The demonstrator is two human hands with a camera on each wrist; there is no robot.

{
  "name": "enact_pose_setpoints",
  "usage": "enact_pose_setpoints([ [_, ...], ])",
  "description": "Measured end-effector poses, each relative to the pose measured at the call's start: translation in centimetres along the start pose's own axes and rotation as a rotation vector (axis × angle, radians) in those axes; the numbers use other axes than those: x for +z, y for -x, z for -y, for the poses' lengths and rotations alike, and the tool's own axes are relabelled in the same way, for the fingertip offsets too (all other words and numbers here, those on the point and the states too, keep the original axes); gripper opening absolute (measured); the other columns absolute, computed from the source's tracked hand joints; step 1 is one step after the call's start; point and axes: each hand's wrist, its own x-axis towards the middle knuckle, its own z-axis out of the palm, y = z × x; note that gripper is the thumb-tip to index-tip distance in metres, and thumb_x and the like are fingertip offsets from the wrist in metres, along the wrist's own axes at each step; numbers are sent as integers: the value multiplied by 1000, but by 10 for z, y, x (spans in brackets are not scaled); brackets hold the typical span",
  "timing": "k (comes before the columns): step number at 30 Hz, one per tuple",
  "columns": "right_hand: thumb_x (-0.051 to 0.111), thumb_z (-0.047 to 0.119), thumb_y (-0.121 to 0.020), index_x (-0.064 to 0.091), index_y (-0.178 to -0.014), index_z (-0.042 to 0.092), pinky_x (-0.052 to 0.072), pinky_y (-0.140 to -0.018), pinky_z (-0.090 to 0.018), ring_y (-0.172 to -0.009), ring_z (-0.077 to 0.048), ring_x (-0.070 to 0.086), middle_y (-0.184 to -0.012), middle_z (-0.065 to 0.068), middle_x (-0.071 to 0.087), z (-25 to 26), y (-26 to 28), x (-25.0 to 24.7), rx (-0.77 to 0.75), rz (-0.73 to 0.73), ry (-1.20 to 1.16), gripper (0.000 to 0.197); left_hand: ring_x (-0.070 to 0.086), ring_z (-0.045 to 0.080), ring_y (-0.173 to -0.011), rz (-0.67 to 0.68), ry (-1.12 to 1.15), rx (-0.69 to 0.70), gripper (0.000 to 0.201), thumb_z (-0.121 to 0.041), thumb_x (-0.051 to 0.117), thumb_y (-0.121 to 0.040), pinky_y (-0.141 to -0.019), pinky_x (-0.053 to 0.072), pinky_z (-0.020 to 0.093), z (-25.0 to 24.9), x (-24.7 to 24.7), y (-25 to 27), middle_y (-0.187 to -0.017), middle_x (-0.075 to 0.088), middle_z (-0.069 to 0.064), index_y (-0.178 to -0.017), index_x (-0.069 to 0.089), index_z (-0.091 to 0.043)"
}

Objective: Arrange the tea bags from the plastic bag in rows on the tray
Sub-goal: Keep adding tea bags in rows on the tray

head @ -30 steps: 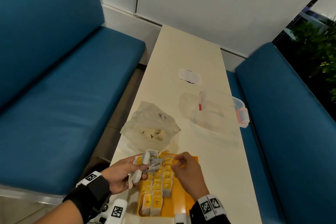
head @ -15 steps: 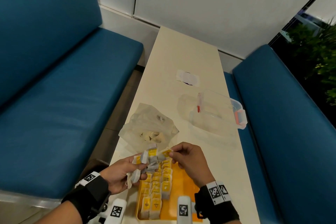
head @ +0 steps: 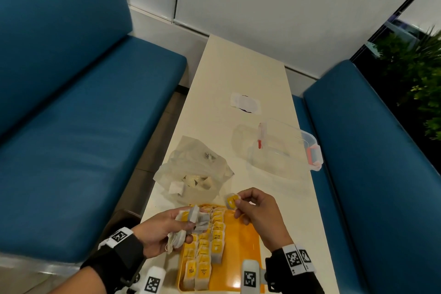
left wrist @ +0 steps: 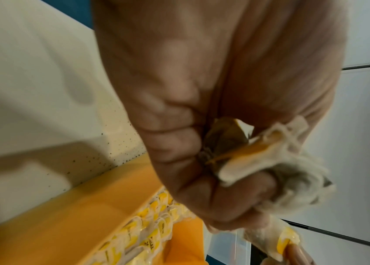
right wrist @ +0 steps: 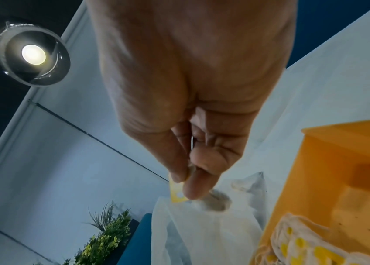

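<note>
An orange tray [head: 243,258] lies at the near end of the table, with rows of yellow-tagged tea bags [head: 210,243] along its left side. My left hand [head: 167,229] hovers over the tray's left edge and grips a bunch of tea bags [head: 193,217], also seen as a crumpled bunch of tea bags [left wrist: 270,161] in the left wrist view. My right hand [head: 253,210] is raised over the tray's far edge and pinches a single tea bag's yellow tag [head: 232,201], the same yellow tag [right wrist: 176,191] showing in the right wrist view. The clear plastic bag [head: 193,172] lies just beyond the tray with a few tea bags inside.
A clear lidded plastic box [head: 286,148] with orange clips sits on the table to the right of the bag. A white paper sticker [head: 245,104] lies further back. Blue bench seats [head: 71,138] flank the narrow table on both sides.
My right hand has pulled one tea bag out of the bunch and lifted it up and to the right, away from my left hand. The left hand holds its bunch in about the same place.
</note>
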Motion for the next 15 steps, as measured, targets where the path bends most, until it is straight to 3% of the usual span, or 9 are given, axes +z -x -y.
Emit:
enact_pose_setpoints([
  [2, 70, 5, -88, 69, -85, 3, 42, -49, -22, -50, -13, 57, -61, -5, 66, -1, 1, -4, -12, 33, 123, 4, 63, 23, -67, 0, 13, 3, 76, -8, 96, -58, -52, 57, 28, 0, -1, 0, -108, 67, 23, -128, 67, -4],
  [5, 74, 11, -85, 70, -78, 13, 47, -56, -18, -55, -8, 61, -61, 6, 66, -8, 3, -7, -39, 61, 330, 8, 60, 22, -71, 11, -20, 13, 68, -9, 89, -69, -64, 56, 28, 1, -5, -2, -115, 65, 22, -132, 64, -6],
  [9, 69, 10, -89, 64, -83, 8, 44, -54, -20, -56, -14, 66, -72, -5, 69, -24, 4, -10, 24, 83, 341, 7, 61, 23, -69, -9, -11, 14, 77, -10, 96, -59, -65, 59, 30, 0, -7, -3, -115, 65, 24, -130, 65, -6],
  [15, 59, 10, -95, 56, -91, 13, 45, -50, -26, -65, -21, 71, -68, -10, 72, -48, 14, -5, 133, 167, 339, 6, 61, 21, -73, 8, -6, 21, 69, -9, 89, -71, -68, 58, 28, 1, -11, -4, -120, 63, 24, -134, 62, -7],
])
